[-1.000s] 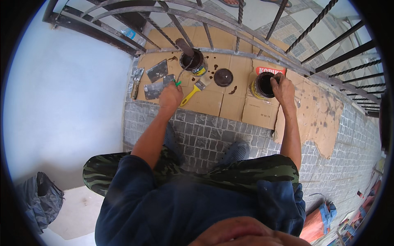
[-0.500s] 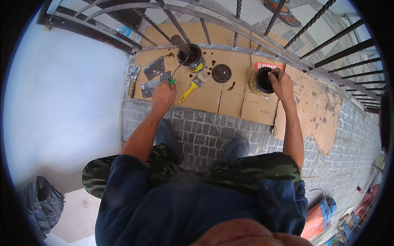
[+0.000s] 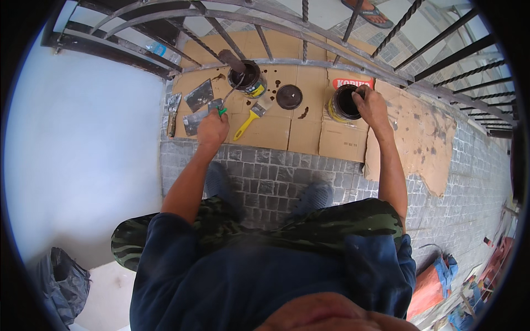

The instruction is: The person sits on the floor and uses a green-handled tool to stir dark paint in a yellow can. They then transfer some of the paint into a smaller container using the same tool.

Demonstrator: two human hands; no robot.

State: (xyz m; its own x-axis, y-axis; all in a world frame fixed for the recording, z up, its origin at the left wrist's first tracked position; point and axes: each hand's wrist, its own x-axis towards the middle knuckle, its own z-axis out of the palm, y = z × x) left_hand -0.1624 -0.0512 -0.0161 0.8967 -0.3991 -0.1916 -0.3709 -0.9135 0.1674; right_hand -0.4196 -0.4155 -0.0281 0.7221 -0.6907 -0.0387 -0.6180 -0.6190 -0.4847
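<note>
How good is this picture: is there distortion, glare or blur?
Head view throughout: the metal railing looks bowed, probably partly by the fisheye; the white wall is bright, almost textureless; the rightmost paint can looks nearly black inside; the yellow-handled paintbrush shows no strong blur.

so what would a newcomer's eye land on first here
Probably the yellow-handled paintbrush, bright against the brown cardboard, just nearer the person than the left paint can. Left of it, the left hand holds a green-handled paint roller, its brown head at that can's mouth. Farther right, the right hand grips the rim of another open paint can.
</note>
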